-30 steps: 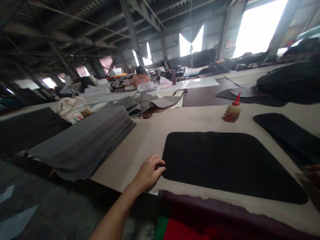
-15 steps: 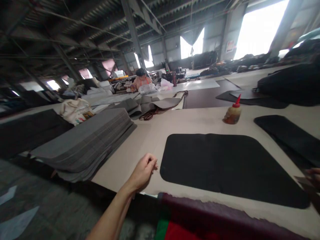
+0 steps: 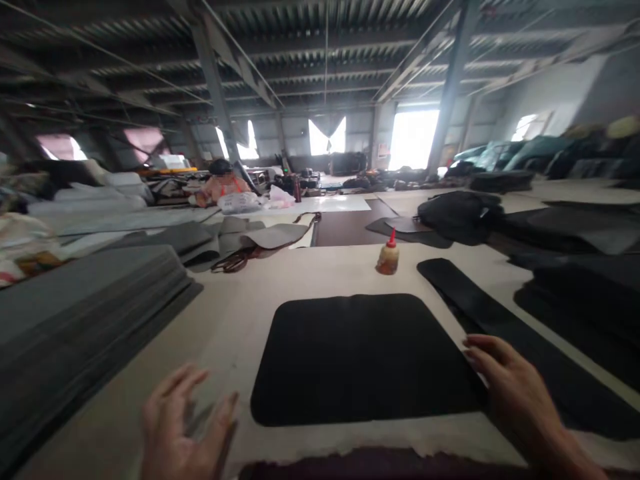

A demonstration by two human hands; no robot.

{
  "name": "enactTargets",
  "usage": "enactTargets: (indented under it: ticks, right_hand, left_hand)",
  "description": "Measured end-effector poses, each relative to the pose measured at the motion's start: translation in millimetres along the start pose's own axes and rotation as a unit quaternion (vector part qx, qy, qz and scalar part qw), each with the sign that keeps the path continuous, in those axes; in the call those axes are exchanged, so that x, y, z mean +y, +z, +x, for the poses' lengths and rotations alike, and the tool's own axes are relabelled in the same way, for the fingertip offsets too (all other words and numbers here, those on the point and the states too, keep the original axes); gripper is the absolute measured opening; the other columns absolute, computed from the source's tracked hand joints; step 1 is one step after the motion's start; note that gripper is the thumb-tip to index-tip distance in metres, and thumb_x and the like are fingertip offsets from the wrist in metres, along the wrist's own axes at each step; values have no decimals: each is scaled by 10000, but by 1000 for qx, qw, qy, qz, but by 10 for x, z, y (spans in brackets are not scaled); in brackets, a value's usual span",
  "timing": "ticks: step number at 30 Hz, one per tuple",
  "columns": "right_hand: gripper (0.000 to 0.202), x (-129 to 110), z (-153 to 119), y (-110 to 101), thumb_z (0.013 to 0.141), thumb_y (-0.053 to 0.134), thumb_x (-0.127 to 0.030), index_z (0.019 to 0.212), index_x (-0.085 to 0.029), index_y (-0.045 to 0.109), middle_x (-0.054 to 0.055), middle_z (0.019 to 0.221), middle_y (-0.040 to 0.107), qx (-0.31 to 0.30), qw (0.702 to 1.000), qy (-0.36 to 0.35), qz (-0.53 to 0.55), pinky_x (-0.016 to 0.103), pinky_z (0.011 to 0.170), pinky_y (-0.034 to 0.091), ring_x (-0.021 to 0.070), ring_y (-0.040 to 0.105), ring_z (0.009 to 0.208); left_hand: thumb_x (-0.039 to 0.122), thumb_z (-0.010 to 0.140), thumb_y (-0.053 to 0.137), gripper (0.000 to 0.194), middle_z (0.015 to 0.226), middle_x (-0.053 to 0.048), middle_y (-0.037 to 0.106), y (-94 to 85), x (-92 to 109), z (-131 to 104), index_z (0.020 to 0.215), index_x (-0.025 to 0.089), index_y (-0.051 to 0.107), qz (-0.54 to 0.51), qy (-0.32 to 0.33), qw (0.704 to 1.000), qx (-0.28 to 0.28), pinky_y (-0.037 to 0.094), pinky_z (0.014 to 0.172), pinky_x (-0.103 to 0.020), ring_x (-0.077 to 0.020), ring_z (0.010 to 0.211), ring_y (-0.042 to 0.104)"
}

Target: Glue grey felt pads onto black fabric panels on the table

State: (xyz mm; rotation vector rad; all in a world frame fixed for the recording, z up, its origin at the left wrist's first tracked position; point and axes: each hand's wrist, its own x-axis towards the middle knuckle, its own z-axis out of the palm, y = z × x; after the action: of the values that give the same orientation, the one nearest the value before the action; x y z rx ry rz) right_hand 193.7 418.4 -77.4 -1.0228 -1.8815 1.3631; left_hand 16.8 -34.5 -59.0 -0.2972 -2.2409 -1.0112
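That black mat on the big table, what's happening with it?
A person stands at a long work table with a black mat lying flat in front of them. Their right hand rests open at its right edge; the left hand hovers open beside its left corner. A glue bottle stands behind it.

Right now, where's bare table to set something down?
Free: the strip between the grey stack and black mat, and the patch between mat and glue bottle. Crowded: right of the mat, dark strip and black piles.
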Motion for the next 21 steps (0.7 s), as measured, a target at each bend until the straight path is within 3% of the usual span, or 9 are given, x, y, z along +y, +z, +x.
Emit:
enactTargets:
  ticks: [2, 3, 6, 8, 11, 14, 18, 21]
  right_hand:
    - [504, -114, 12, 119, 684, 665, -576, 1033, -212, 669, 81, 1043, 737, -42, 998, -44, 3, 375, 814, 514, 295, 675, 962]
    - [503, -188, 20, 180, 700, 658, -577, 1048, -213, 665, 77, 1059, 731, -62, 996, -67, -7, 378, 846, 504, 285, 670, 965]
    - [470, -468, 66, 365, 754, 615, -552, 1078, -215, 667, 66, 1099, 713, -101, 986, -131, -36, 368, 879, 482, 255, 656, 947]
    - [435, -642, 134, 474, 788, 581, -555, 1043, -218, 683, 48, 1059, 715, -116, 979, -160, -42, 343, 866, 475, 240, 646, 942]
    - [410, -765, 311, 601, 822, 555, -587, 862, -204, 697, 30, 873, 715, -128, 975, -173, -50, 322, 791, 469, 232, 643, 867]
    - [472, -706, 587, 711, 851, 518, -625, 768, -187, 674, 44, 806, 713, -133, 975, -169, -56, 321, 748, 476, 237, 652, 825]
    - [397, -537, 1073, 921, 901, 514, -543, 862, -181, 670, 62, 894, 719, -97, 982, -148, -66, 333, 765, 511, 244, 663, 886]
    - [270, -485, 1460, 1140, 936, 601, -409, 1038, -162, 644, 77, 1056, 688, -53, 987, -129, -78, 381, 863, 529, 222, 651, 961]
  left_hand:
    - [457, 863, 622, 239, 1256, -46, 608, 263, 463, -138, 1034, 291, 648, -60, 147, 978, -136, 529, 999, -540, -304, 1201, 573]
    - [375, 897, 599, 168, 1228, -43, 629, 397, 716, -192, 1032, 286, 647, -98, 204, 953, -204, 520, 1027, -480, -268, 1229, 557]
    - [231, 883, 602, 139, 1201, -49, 659, 800, 1384, -293, 1006, 239, 666, -176, 308, 859, -368, 467, 1095, -402, -234, 1282, 517]
    - [247, 860, 649, 258, 1337, -81, 610, 1062, 1645, -335, 1113, 199, 669, -165, 315, 827, -435, 379, 1175, -432, -264, 1355, 459]
    - [442, 883, 646, 542, 1513, -125, 474, 1386, 1740, -389, 1346, 169, 583, -120, 299, 805, -497, 275, 1223, -523, -337, 1459, 324]
    - [552, 922, 559, 636, 1582, -106, 382, 1561, 1656, -426, 1454, 211, 493, -117, 291, 785, -534, 160, 1252, -544, -321, 1504, 238]
    - [578, 928, 538, 664, 1616, -108, 295, 1665, 1566, -446, 1492, 240, 442, -116, 318, 754, -562, 115, 1249, -573, -325, 1522, 174]
    - [527, 984, 455, 566, 1601, -115, 315, 1844, 1518, -510, 1481, 257, 462, -88, 323, 745, -577, 196, 1226, -613, -350, 1506, 219]
